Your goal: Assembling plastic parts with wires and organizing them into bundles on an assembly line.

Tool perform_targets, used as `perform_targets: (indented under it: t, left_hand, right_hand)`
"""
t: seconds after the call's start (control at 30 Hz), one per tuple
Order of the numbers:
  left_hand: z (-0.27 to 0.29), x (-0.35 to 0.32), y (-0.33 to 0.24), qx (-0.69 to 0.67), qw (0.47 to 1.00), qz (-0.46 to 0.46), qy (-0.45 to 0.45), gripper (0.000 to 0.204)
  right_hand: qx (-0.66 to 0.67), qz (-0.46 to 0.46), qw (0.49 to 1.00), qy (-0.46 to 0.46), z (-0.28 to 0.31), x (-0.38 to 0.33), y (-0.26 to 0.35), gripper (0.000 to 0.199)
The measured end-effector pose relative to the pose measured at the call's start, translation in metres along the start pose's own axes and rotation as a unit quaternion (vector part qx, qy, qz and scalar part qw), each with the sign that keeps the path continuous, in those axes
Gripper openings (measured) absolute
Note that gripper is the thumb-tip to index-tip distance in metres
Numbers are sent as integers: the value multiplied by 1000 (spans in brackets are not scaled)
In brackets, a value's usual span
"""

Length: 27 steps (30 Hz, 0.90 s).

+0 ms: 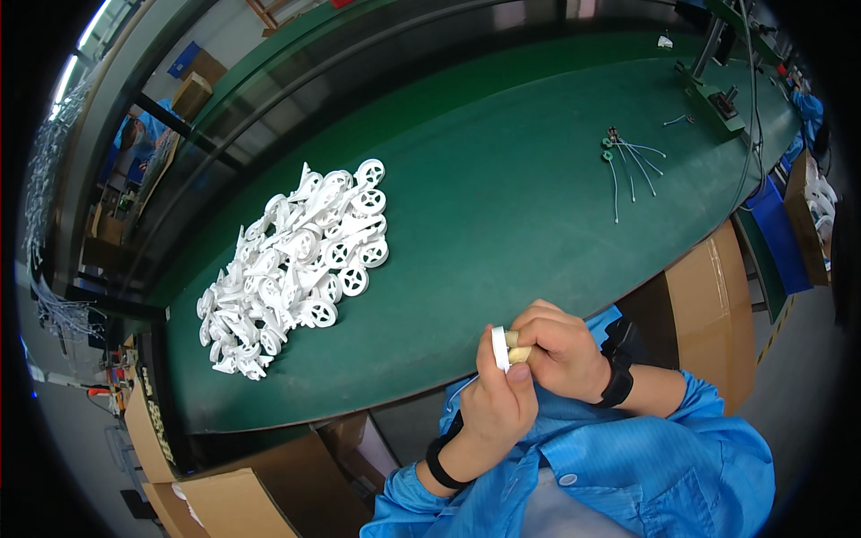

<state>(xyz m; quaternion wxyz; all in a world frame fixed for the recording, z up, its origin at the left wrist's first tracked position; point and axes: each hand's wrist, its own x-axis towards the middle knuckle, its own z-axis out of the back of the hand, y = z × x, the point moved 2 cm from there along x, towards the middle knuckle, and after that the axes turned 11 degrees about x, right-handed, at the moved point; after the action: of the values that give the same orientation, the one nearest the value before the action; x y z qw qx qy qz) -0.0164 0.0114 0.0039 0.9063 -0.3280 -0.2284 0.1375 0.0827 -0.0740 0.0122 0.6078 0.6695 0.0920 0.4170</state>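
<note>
A small white plastic wheel (pixel 500 348) is held just past the near edge of the green desk (pixel 502 215), above the person's lap, with both hands closed on it: the left hand (pixel 496 405) pinches it from below, thumb against its rim, while the right hand (pixel 558 350) curls its fingers around a yellowish piece pressed to its side. A heap of white wheeled parts (pixel 296 269) lies toward the desk's left end, and a cluster of thin white wires with green rings (pixel 630 161) lies well apart near the far right corner, with cardboard boxes (pixel 713 305) below the near edge.
</note>
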Motion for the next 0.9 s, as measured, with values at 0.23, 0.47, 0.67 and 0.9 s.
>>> perform_targets:
  t: [0.23,0.47,0.67,0.9]
  left_hand:
    - [-2,4,1,-24,1000,15,7,53]
    - [6,17,8,-517,808,253,121,63]
    - [8,19,10,-560,740,317,196,57]
    - [6,18,4,-498,804,284,159,55]
  right_hand:
    - [23,-55,998,36,3,6,-1,11]
    - [-56,-25,996,69,9,21,23,16]
    - [-41,-18,995,90,25,24,24,19]
    - [-15,-58,991,121,22,24,24,20]
